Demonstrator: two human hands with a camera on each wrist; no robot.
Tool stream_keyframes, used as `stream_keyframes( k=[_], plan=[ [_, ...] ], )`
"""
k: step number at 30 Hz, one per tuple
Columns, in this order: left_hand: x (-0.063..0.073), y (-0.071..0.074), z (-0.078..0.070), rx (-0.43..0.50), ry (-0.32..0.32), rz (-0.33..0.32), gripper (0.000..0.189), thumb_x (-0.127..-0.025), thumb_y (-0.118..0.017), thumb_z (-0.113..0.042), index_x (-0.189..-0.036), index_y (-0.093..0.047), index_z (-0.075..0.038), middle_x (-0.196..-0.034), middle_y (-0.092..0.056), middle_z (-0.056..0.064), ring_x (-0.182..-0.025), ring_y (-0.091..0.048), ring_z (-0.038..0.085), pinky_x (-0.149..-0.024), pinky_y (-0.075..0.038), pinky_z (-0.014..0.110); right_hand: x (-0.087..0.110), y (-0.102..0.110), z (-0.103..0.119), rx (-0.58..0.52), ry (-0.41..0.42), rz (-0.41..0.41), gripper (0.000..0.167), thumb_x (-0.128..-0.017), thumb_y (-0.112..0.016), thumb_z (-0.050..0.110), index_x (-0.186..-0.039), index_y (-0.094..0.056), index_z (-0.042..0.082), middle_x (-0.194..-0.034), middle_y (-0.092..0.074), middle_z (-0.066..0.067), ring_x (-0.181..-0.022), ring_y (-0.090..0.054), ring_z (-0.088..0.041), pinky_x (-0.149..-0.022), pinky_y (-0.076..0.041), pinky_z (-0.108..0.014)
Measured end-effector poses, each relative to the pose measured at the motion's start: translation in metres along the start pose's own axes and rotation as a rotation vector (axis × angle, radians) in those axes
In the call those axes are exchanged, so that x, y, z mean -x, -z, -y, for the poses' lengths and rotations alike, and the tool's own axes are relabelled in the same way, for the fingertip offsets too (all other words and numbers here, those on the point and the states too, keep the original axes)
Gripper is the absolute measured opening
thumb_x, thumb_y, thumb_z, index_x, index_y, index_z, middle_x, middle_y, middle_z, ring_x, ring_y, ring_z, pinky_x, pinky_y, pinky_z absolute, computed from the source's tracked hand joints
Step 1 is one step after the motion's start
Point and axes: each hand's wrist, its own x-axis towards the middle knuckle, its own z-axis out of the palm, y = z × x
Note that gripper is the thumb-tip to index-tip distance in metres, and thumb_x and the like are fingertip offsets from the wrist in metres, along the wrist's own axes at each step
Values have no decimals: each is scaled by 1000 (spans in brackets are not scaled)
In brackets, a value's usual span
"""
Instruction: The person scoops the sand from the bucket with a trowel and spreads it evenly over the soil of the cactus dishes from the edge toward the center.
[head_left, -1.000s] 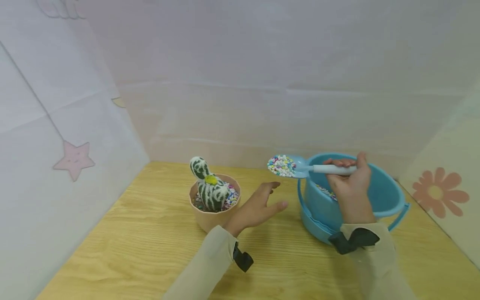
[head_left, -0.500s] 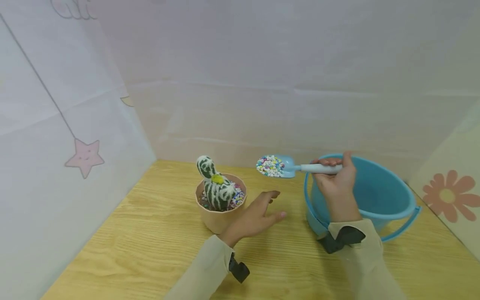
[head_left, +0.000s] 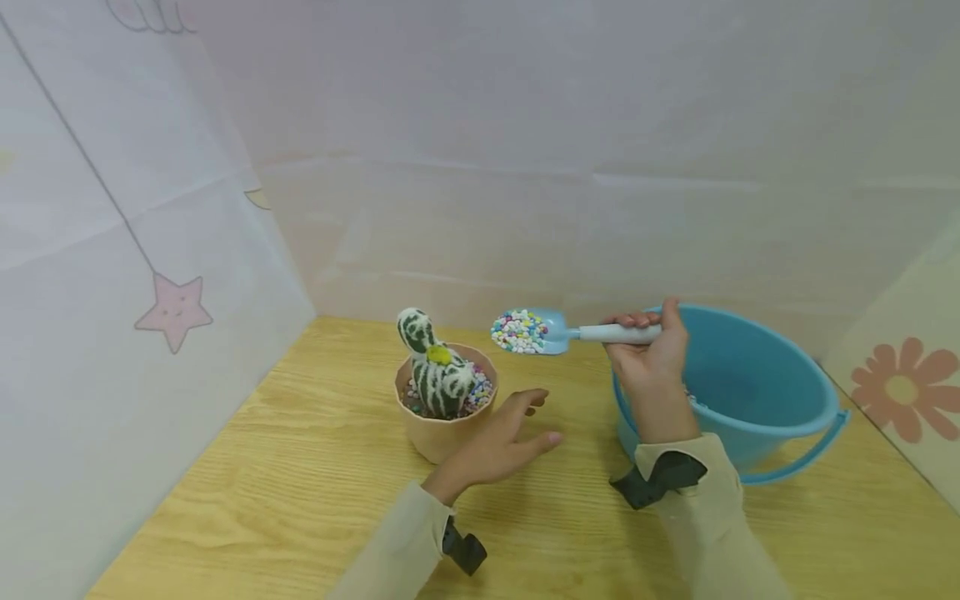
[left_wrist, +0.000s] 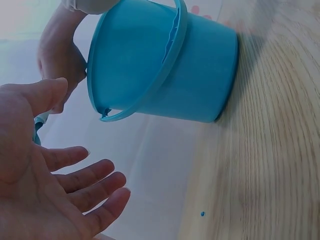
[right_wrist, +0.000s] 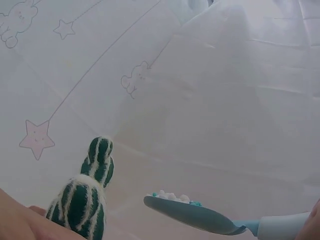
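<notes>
The bucket (head_left: 750,367) looks like smooth plastic, softly glossy, as does the scoop (head_left: 558,331). The beads (head_left: 519,332) look smooth, the pot (head_left: 431,437) matt. The cactus (head_left: 441,385) is rough, with fuzzy ridges. The table (head_left: 300,492) shows wood grain, the wall sheet (head_left: 480,150) creases and a faint sheen, the sleeves (head_left: 401,542) matt cloth.

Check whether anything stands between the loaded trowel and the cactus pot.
Nothing visible does: in the head view, the gap between the trowel and the pot is open. The left hand lies off that line, beside the pot.
</notes>
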Motion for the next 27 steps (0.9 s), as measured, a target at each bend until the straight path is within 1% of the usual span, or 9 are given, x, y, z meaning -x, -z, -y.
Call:
stream_keyframes(
  k=[4, 7, 14, 19, 24, 27],
  plan=[
    [4, 1, 3, 13, -2, -7, 63, -99, -48, -42, -149, -26, -11, -148, -37, 11, -133, -40, 28, -105, -41, 44, 1, 3, -8, 23, -3, 4, 52, -95, -50, 42, -61, -38, 5, -54, -38, -8, -52, -35, -23, -66, -32, -33],
    [6, 1, 5, 11, -9, -6, 63, -99, -48, -41, -149, -27, -10, -147, -38, 12, -132, -41, 28, -104, -41, 44, 2, 7, -13, 36, 16, 3, 51, -95, -51, 41, -61, -38, 6, -54, -37, -7, -52, -34, -22, -66, -31, -32],
    [13, 3, 12, 24, -11, -31, 61, -99, -50, -38, -147, -30, -7, -144, -42, 15, -130, -44, 30, -101, -43, 45, 4, 14, -23, 61, 47, -22, 51, -96, -51, 40, -60, -38, 6, -54, -37, -6, -53, -35, -22, -67, -31, -31],
    [15, 4, 15, 38, -37, -36, 61, -99, -49, -39, -146, -30, -5, -142, -43, 16, -129, -45, 31, -100, -44, 46, 5, 18, -27, 83, 77, -38, 51, -96, -51, 39, -60, -38, 6, -54, -37, -6, -53, -35, -21, -69, -30, -31],
    [17, 5, 18, 88, -39, -45, 64, -98, -49, -41, -146, -30, -3, -140, -45, 17, -129, -44, 30, -99, -45, 47, 3, 26, -28, 124, 78, -55, 51, -96, -50, 40, -60, -37, 7, -53, -37, -6, -53, -36, -21, -71, -29, -31],
    [18, 6, 19, 114, -20, -39, 65, -98, -49, -42, -146, -28, -3, -141, -44, 17, -130, -44, 30, -99, -45, 46, 2, 32, -29, 139, 74, -57, 51, -96, -50, 40, -59, -37, 7, -52, -38, -6, -52, -37, -21, -71, -30, -31]
  ],
)
